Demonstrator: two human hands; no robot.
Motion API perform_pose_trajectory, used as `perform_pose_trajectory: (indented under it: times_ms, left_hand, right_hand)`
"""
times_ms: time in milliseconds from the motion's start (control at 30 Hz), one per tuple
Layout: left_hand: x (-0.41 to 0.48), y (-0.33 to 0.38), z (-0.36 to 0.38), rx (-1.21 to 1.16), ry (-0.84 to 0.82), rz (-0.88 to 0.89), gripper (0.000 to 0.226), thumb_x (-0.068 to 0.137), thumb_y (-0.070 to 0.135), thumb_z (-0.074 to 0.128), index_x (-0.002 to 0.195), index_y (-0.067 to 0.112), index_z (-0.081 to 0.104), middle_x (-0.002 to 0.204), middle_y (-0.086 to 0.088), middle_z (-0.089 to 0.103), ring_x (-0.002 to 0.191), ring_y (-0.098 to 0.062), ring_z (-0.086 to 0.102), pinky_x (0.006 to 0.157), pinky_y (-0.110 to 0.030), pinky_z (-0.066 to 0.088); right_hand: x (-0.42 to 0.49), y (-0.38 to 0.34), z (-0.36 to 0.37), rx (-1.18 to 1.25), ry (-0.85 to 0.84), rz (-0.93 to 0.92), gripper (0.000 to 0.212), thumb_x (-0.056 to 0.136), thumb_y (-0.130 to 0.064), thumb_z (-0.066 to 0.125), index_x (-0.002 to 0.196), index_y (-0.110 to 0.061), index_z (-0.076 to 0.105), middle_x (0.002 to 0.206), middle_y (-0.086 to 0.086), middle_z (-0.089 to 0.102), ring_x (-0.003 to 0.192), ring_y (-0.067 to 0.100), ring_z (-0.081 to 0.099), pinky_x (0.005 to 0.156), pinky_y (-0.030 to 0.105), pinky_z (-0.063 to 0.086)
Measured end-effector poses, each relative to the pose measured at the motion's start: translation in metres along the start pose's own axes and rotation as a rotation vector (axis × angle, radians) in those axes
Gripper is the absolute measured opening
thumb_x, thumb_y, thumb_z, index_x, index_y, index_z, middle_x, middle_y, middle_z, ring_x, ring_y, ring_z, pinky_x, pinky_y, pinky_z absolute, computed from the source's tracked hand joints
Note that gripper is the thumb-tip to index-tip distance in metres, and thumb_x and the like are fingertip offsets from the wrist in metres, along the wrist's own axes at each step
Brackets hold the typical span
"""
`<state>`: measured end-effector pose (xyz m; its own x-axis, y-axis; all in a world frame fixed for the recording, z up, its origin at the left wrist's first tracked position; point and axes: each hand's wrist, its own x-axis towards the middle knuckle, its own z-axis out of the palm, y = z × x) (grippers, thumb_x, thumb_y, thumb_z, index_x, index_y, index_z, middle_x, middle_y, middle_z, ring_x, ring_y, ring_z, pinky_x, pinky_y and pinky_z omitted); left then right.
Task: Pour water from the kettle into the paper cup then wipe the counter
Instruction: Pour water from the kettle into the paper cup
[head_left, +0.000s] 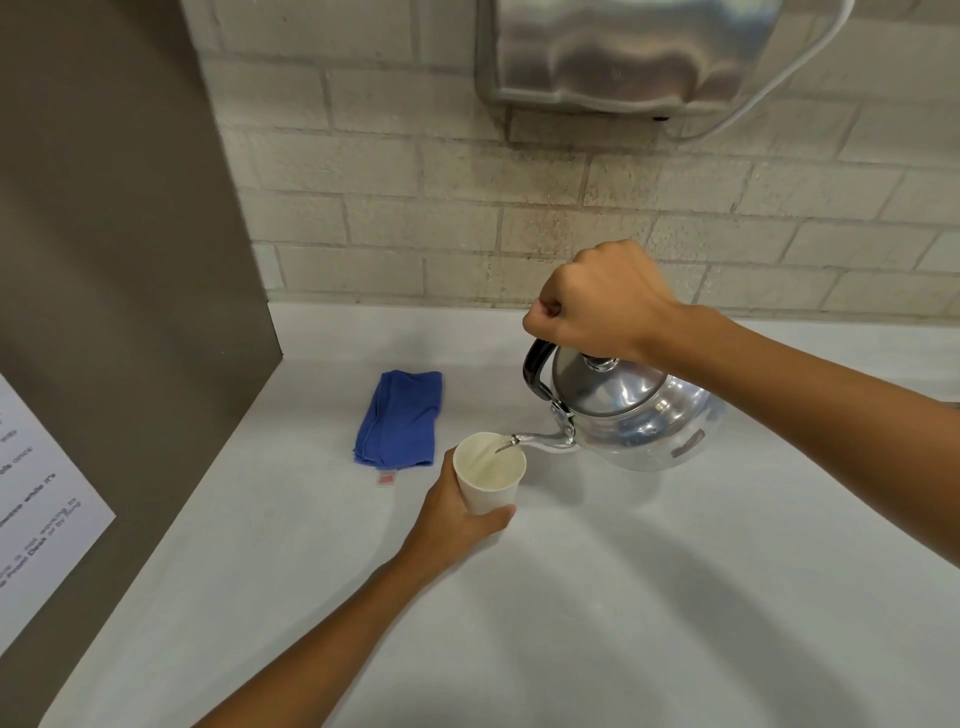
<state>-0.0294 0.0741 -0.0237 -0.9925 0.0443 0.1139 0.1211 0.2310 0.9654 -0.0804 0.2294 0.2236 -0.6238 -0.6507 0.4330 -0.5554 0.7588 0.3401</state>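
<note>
A shiny metal kettle (639, 415) with a black handle is tilted to the left above the white counter (649, 597). My right hand (597, 304) is shut on its handle from above. Water runs from the spout into a white paper cup (488, 480), and the spout tip sits just over the cup's rim. My left hand (457, 519) grips the cup low on its side and holds it upright. A folded blue cloth (397, 418) with a small tag lies on the counter to the left of the cup, apart from both hands.
A brown partition panel (130, 260) with a printed paper sheet (36, 499) closes off the left side. A tiled wall (519, 208) runs along the back, with a metal dispenser (623, 52) mounted high above the kettle.
</note>
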Motion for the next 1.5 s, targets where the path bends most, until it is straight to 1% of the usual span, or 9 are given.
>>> perform_pose_trajectory:
  times_ms: [233,400,567,700,767,1000,1133,1333,1500]
  left_hand:
    - [0.0,0.001,0.0,-0.003,0.006,0.003,0.067,0.057,0.036,0.077,0.109,0.048,0.036,0.111,0.024,0.048,0.099,0.019,0.047,0.071,0.003,0.041]
    - [-0.001,0.0,-0.001,-0.004,0.005,0.005,0.066,0.062,0.027,0.08,0.108,0.047,0.037,0.111,0.024,0.048,0.1,0.017,0.048,0.072,0.002,0.041]
    - [-0.001,-0.001,-0.001,-0.005,0.012,0.001,0.066,0.062,0.025,0.08,0.108,0.047,0.038,0.11,0.023,0.049,0.096,0.022,0.046,0.071,0.003,0.041]
    - [-0.001,-0.001,-0.001,0.001,0.009,0.008,0.066,0.066,0.02,0.081,0.108,0.047,0.037,0.11,0.025,0.047,0.097,0.023,0.045,0.07,0.004,0.04]
    - [-0.001,-0.002,-0.001,0.001,0.006,0.014,0.066,0.066,0.02,0.081,0.108,0.046,0.038,0.11,0.024,0.047,0.098,0.022,0.045,0.071,0.004,0.04]
    - [-0.001,-0.002,-0.001,0.001,0.012,-0.002,0.067,0.066,0.02,0.081,0.108,0.047,0.036,0.11,0.028,0.045,0.1,0.011,0.049,0.071,0.004,0.04]
    - [-0.001,-0.002,-0.001,-0.002,0.01,-0.005,0.067,0.066,0.021,0.081,0.107,0.048,0.036,0.109,0.027,0.046,0.098,0.02,0.046,0.07,0.003,0.041]
    - [-0.001,-0.001,0.0,-0.017,0.013,-0.003,0.067,0.066,0.02,0.081,0.107,0.047,0.036,0.11,0.026,0.045,0.1,0.007,0.049,0.069,0.003,0.041]
    - [-0.001,0.0,0.0,-0.016,0.007,0.002,0.066,0.066,0.019,0.081,0.107,0.046,0.036,0.109,0.026,0.046,0.098,0.014,0.049,0.07,0.003,0.041]
  right_hand:
    - [0.0,0.001,-0.001,-0.004,-0.004,-0.018,0.046,0.076,-0.02,0.049,0.042,-0.015,0.019,0.037,-0.003,0.016,0.037,0.014,0.012,0.045,0.02,0.013]
    - [0.001,0.001,-0.004,-0.006,-0.008,-0.027,0.043,0.075,-0.019,0.049,0.042,-0.014,0.021,0.038,-0.003,0.015,0.038,0.015,0.011,0.045,0.02,0.014]
    - [0.002,0.001,-0.009,-0.016,-0.005,-0.031,0.038,0.074,-0.019,0.05,0.044,-0.011,0.029,0.038,-0.002,0.014,0.039,0.016,0.01,0.046,0.02,0.01]
    - [0.003,0.0,-0.011,-0.026,-0.002,-0.041,0.04,0.074,-0.02,0.05,0.043,-0.013,0.024,0.038,-0.002,0.013,0.039,0.016,0.009,0.046,0.02,0.01]
    - [0.004,0.0,-0.012,-0.03,-0.002,-0.045,0.042,0.074,-0.019,0.05,0.043,-0.014,0.022,0.038,-0.003,0.013,0.039,0.014,0.008,0.047,0.02,0.01]
    - [0.004,0.0,-0.013,-0.049,-0.01,-0.057,0.038,0.074,-0.02,0.049,0.044,-0.01,0.028,0.037,-0.001,0.015,0.037,0.015,0.009,0.046,0.02,0.011]
    - [0.004,0.002,-0.014,-0.056,-0.015,-0.078,0.039,0.075,-0.02,0.048,0.044,-0.012,0.026,0.038,-0.002,0.016,0.038,0.016,0.012,0.046,0.019,0.013]
    - [0.004,0.002,-0.017,-0.057,-0.011,-0.085,0.038,0.074,-0.018,0.049,0.043,-0.011,0.027,0.038,-0.003,0.013,0.038,0.013,0.009,0.046,0.019,0.012]
    - [0.004,0.002,-0.019,-0.065,-0.012,-0.093,0.039,0.074,-0.017,0.049,0.043,-0.011,0.026,0.038,-0.002,0.013,0.038,0.013,0.009,0.047,0.019,0.011]
